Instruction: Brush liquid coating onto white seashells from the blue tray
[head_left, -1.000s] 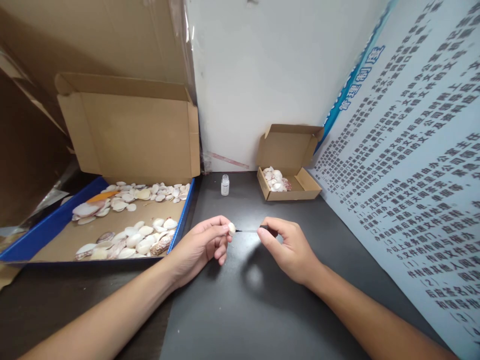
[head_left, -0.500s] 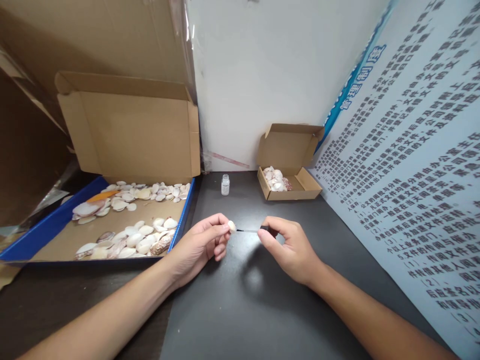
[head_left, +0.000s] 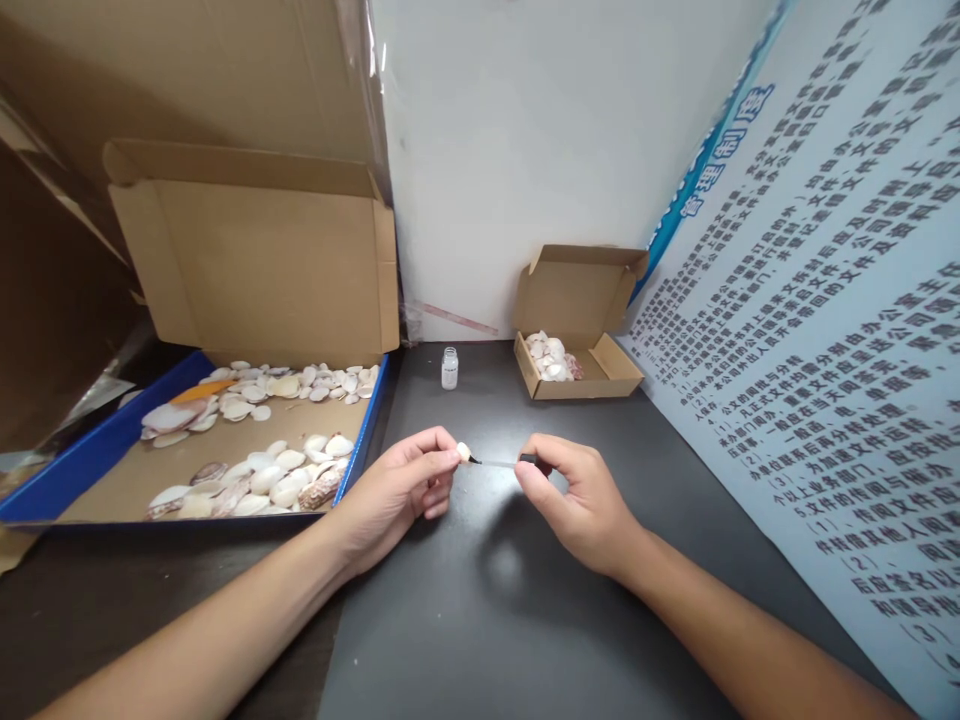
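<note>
Only readable writing I get is the poster (head_left: 817, 330) on the right, black Chinese text with numbered items like 1, 2, 3 and a blue heading, too skewed for me to quote; the little vial (head_left: 449, 368) by the wall shows no label I can make out. Left hand (head_left: 397, 490) has its fingertips pinched shut on a small white shell (head_left: 463, 452). Right hand (head_left: 577, 495) is clamped on a thin brush (head_left: 499, 462), tip touching the shell, just above the dark table (head_left: 487, 620).
</note>
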